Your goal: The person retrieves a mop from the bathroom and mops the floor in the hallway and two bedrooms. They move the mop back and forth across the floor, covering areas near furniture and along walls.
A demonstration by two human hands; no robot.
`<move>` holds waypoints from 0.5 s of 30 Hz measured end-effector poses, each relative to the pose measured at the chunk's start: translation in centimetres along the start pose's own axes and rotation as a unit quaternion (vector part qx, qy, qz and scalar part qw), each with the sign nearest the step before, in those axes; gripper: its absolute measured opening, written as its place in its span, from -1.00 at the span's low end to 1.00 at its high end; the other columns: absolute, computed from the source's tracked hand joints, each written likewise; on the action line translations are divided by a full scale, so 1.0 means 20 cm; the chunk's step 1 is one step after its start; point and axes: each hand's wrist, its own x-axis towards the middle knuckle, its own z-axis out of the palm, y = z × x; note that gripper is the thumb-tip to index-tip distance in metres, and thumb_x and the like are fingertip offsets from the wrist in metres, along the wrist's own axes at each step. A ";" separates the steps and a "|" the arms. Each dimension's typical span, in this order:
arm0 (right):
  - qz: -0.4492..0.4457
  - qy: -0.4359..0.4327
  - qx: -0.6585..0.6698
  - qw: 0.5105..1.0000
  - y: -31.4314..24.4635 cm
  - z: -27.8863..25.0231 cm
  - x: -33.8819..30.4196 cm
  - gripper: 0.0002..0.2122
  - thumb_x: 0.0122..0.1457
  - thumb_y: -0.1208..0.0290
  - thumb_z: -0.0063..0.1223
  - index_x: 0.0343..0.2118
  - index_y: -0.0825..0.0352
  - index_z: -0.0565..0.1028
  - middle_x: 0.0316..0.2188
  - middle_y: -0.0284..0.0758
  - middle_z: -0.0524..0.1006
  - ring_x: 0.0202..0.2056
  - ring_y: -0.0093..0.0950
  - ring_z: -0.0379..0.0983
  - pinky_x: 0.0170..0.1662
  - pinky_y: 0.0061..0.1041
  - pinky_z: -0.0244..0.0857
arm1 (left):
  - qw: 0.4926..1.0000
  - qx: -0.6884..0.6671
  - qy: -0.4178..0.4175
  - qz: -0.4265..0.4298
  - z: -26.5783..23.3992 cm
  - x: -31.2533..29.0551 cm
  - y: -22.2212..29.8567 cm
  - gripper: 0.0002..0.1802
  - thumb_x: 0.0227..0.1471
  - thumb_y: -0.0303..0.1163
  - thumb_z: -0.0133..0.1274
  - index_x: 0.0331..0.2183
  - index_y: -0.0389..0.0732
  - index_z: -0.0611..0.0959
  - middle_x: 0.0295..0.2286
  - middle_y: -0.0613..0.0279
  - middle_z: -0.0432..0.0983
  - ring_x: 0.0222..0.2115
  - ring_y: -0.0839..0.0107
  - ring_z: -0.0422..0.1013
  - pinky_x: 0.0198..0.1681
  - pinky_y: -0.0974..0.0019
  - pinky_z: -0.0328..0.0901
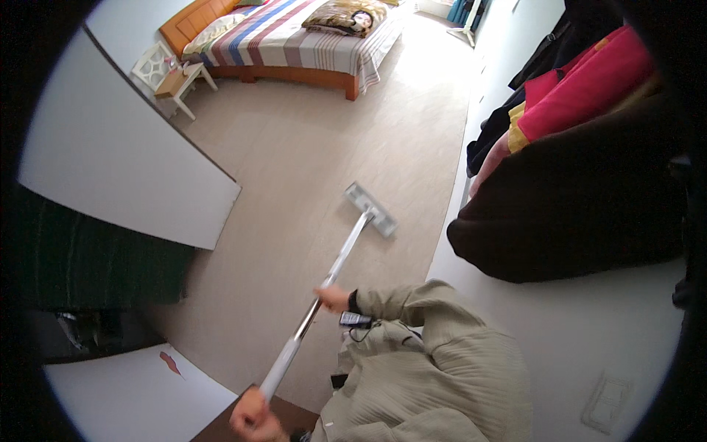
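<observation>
Head view, one frame, looking down into a bedroom. One flat mop (335, 272): long pale metal handle running diagonally from bottom centre up to mid frame, one rectangular grey mop head (370, 209) lying flat on the beige floor (309, 140) just right of centre. Two hands on the handle. Left hand (252, 418) at the bottom edge, fingers curled tight round the handle's top end, fully closed on it. Right hand (335, 298) further down the shaft, lower centre of frame, also wrapped closed round the handle; a dark band sits at that wrist. Both arms in one pale ribbed sleeve garment (442, 368) filling lower centre-right. One small dark device (356, 320) hangs against the chest just below the right hand, with a thin cable. One bed (294, 37) at top centre, striped cover in red, blue and white, orange wooden frame; two pillows on it, one patterned brown one (345, 15) near the right end, one pale one (213, 29) at the left end. One small white side table (180, 81) upper left, beside the bed. One white door panel (118, 162) fills the left side, a second white panel (132, 398) at lower left. Hanging clothes (582, 147) at right: one red garment, one dark brown one below it, darker ones behind, count unclear. One white wall (589, 331) on the right, one wall socket (607, 401) at lower right.
</observation>
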 end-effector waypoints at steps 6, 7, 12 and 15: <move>-0.195 0.334 -0.016 0.922 -0.68 -1.08 0.24 -0.61 -0.07 0.15 0.26 -0.55 0.51 0.56 -0.56 -0.19 0.58 -0.52 -0.39 0.51 -0.42 -0.34 0.36 | 0.993 -0.030 -0.114 -0.002 0.93 0.21 -0.96 -0.63 0.21 -0.41 -0.35 -0.64 -0.22 0.28 -0.65 0.21 0.27 -0.57 0.37 0.25 -0.20 0.14 0.32; -0.174 0.380 -0.017 0.909 -0.78 -1.22 0.24 -0.62 -0.10 0.14 0.28 -0.56 0.47 0.57 -0.58 -0.20 0.58 -0.51 -0.36 0.53 -0.40 -0.36 0.37 | 0.989 -0.062 -0.135 0.002 1.11 0.23 -1.06 -0.63 0.21 -0.42 -0.35 -0.64 -0.22 0.28 -0.65 0.21 0.28 -0.56 0.37 0.27 -0.20 0.15 0.32; -0.172 0.429 -0.055 0.885 -0.93 -1.68 0.24 -0.65 -0.19 0.14 0.31 -0.57 0.41 0.59 -0.59 -0.18 0.58 -0.50 -0.35 0.55 -0.36 -0.41 0.41 | 0.973 -0.085 -0.204 -0.067 1.76 0.25 -1.39 -0.58 0.25 -0.43 -0.35 -0.66 -0.25 0.29 -0.65 0.21 0.29 -0.50 0.36 0.31 -0.20 0.21 0.31; -0.170 0.424 -0.092 0.885 -0.82 -1.79 0.27 -0.71 -0.17 0.19 0.26 -0.62 0.38 0.56 -0.64 -0.26 0.56 -0.60 -0.47 0.47 -0.51 -0.47 0.32 | 0.975 -0.110 -0.185 -0.058 1.77 0.08 -1.46 -0.57 0.25 -0.42 -0.36 -0.66 -0.27 0.28 -0.65 0.21 0.29 -0.49 0.34 0.32 -0.22 0.25 0.29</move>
